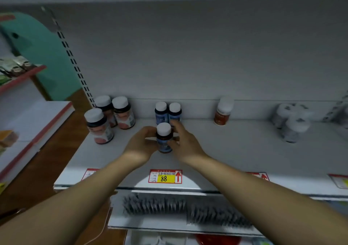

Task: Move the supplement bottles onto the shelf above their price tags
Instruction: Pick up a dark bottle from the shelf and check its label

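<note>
Now at the setting-down step, by the look of it: small dark plastic bottle with a blue label and white screw cap [164,138] standing upright on the pale grey metal shelf [235,150], just behind the red-bordered price tag with the yellow 88 panel [165,176] and in line with it. Left hand [140,144] curled round the bottle's left side, right hand [185,145] pinching its right side, forefinger stretched toward the back. Farther behind the price tag, two matching blue-labelled bottles [161,112] side by side at the grey rear panel [188,56], close to the held one; touching or not, hard to tell.

Next, probably: square the held bottle up behind the tag, check for a flat seat, then ease both hands straight back toward the tag without tipping it or knocking the pair behind.

Left of the price tag, three larger white-capped bottles with pink-red labels [99,127]; right of it, a lone orange-brown bottle [223,112] at the back, and farther right a blurred cluster of grey-white bottles [293,124]. Below the tag, a lower shelf with rows of grey bristly items [169,205], too blurred to name. Far left of it, a red-trimmed white shelving unit [37,131], brown wooden floor [47,169] and a teal wall [47,56].
</note>
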Demonstrator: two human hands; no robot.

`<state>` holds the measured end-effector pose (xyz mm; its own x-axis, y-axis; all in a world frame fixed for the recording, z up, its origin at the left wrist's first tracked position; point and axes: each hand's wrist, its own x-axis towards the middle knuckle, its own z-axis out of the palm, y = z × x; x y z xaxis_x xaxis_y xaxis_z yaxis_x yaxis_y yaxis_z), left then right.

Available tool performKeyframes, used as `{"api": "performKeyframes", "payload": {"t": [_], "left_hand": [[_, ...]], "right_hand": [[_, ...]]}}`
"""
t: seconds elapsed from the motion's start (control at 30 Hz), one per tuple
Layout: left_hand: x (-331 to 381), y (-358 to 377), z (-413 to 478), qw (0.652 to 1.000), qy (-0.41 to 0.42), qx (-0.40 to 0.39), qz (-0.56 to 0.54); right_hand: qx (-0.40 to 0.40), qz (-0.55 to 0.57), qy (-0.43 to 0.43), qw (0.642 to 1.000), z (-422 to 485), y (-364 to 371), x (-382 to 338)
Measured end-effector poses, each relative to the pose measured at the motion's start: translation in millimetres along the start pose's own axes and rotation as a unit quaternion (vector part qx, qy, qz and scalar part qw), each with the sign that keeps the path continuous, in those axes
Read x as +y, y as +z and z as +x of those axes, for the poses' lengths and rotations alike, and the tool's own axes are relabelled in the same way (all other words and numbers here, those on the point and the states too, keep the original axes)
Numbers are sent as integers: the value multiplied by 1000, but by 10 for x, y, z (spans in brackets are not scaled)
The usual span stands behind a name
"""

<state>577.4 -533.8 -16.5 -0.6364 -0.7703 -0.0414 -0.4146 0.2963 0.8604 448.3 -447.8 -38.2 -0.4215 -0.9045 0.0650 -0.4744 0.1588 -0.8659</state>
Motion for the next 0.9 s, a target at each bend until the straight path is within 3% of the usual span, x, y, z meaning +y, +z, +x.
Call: {"api": "performKeyframes", "payload": {"t": [0.4, 0.63, 0.9], "left_hand": [[-128, -75, 366, 995, -35, -79, -53], [-131, -411, 381, 992, -47, -113, 42], [535, -775, 91, 968, 69, -159, 180]], "right_hand": [[49, -25, -13, 998, 443, 240, 142], [27, -80, 31, 996, 366, 108, -28], [20, -269, 151, 951, -386, -716, -603]]}}
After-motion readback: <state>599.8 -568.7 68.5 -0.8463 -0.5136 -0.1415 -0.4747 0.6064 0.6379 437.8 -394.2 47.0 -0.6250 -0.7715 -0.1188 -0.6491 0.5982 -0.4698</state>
